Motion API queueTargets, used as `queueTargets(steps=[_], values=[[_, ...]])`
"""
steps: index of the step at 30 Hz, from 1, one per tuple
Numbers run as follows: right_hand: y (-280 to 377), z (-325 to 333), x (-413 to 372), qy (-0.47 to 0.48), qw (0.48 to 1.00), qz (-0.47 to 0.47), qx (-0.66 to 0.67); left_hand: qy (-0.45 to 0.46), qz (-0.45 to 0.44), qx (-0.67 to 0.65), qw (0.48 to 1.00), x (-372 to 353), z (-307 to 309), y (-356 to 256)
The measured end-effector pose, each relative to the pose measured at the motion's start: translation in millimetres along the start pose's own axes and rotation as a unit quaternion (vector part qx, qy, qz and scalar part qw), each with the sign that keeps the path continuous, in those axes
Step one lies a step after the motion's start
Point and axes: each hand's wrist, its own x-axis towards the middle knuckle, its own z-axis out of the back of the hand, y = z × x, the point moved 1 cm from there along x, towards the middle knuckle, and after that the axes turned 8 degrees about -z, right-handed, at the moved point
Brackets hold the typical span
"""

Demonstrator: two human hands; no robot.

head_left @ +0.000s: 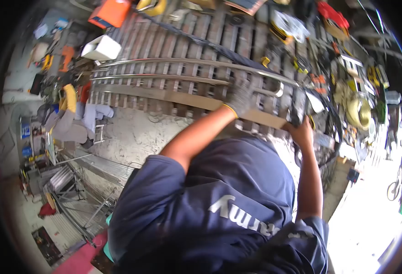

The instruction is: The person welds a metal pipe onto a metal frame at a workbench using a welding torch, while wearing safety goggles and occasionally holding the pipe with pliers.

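Note:
My left hand (pixel 241 97), in a grey knitted glove with a yellow cuff, lies across a shiny metal tube (pixel 178 78), its blurred fingers curled over it. Under its wrist runs a flat brownish bar (pixel 187 98). At that bar's right end, my right hand (pixel 300 130) has its fingers closed on the bar, beside something dark that I cannot make out. A longer shiny tube (pixel 164 60) lies beyond, on the slatted metal bench (pixel 182 39). A dark strap or hose (pixel 201 40) crosses the bench diagonally.
A white box (pixel 101 48) and an orange box (pixel 109 13) stand at the bench's far left. Tools and rolls of tape (pixel 358 112) crowd the right side. At the left, another person (pixel 70 123) bends over near a small ladder. Metal frames (pixel 79 196) lie at lower left.

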Motion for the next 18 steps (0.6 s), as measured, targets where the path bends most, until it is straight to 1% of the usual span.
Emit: queueTargets(steps=[1,2,3,4,5,6,7,9,10,11,13,14,15,16,17,18], values=[[-11.4,-7.6,1.6,-0.035,0.999,0.011,0.022,0.029,-0.006,0.023,0.999,-0.9,-12.9,3.8],[-19.9,-13.6,-1.0,-0.083,0.996,0.038,-0.006,0.06,-0.063,0.094,0.992,-7.1,-6.1,6.0],[-15.0,-9.4,-13.3,-0.102,0.994,0.039,0.009,0.065,-0.101,0.084,0.989,-15.0,6.1,5.0],[-22.5,-14.5,-14.8,-0.125,0.99,0.059,0.0,0.01,-0.134,0.04,0.99,-23.4,26.9,8.4],[-13.7,-9.9,-28.4,-0.141,0.988,0.07,0.002,-0.017,-0.15,-0.005,0.988,-34.2,37.5,13.7],[-1.6,-7.3,-41.0,-0.162,0.984,0.077,-0.001,0.0,-0.168,-0.009,0.986,-45.7,54.7,18.2],[14.5,-5.4,-52.5,-0.167,0.984,0.055,-0.008,0.019,-0.186,-0.014,0.982,-57.8,73.7,28.5],[27.5,-18.3,-59.5,-0.211,0.97,0.116,-0.018,-0.01,-0.19,-0.096,0.977,-87.9,93.4,61.0],[47.1,-21.6,-68.4,-0.216,0.968,0.13,-0.01,-0.022,-0.193,-0.139,0.971,-109.5,99.8,75.0],[67.1,-27.0,-79.1,-0.225,0.963,0.149,-0.011,-0.022,-0.197,-0.117,0.973,-133.2,103.4,91.8],[106.4,-37.4,-94.0,-0.187,0.963,0.195,0.012,-0.018,-0.056,-0.187,0.981,-182.6,125.5,112.5],[124.1,-45.2,-99.0,-0.16,0.969,0.186,-0.01,-0.019,-0.03,-0.171,0.985,-202.5,138.8,120.8],[139.7,-52.1,-103.8,-0.152,0.962,0.226,-0.013,-0.021,-0.001,-0.152,0.988,-221.0,151.2,129.5],[153.3,-61.6,-107.8,-0.132,0.962,0.237,-0.017,-0.03,0.012,-0.158,0.987,-240.5,158.4,137.7],[164.4,-71.1,-108.8,-0.111,0.961,0.251,-0.024,-0.026,0.043,-0.144,0.988,-259.2,164.5,142.0],[170.4,-82.6,-106.0,-0.092,0.953,0.286,-0.027,-0.023,0.076,-0.129,0.989,-274.8,172.2,143.1]])
